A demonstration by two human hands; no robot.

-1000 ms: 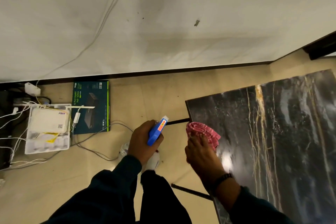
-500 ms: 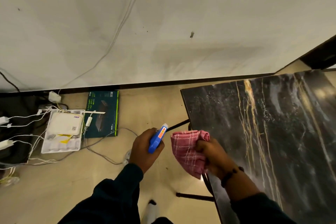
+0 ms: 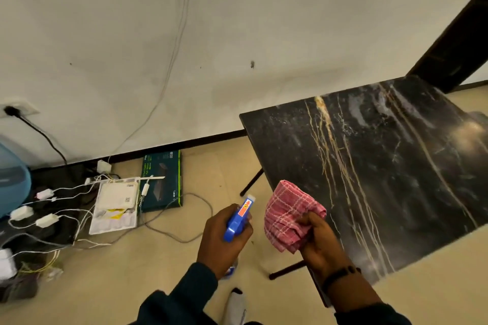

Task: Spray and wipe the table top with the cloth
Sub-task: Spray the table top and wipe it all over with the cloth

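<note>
Spray bottle [image 3: 239, 219] nozzle toward wall

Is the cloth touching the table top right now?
Cannot tell. In the head view the right hand grips the bunched cloth at the table top's near corner; their outlines overlap, so no contact or gap shows plainly.
</note>
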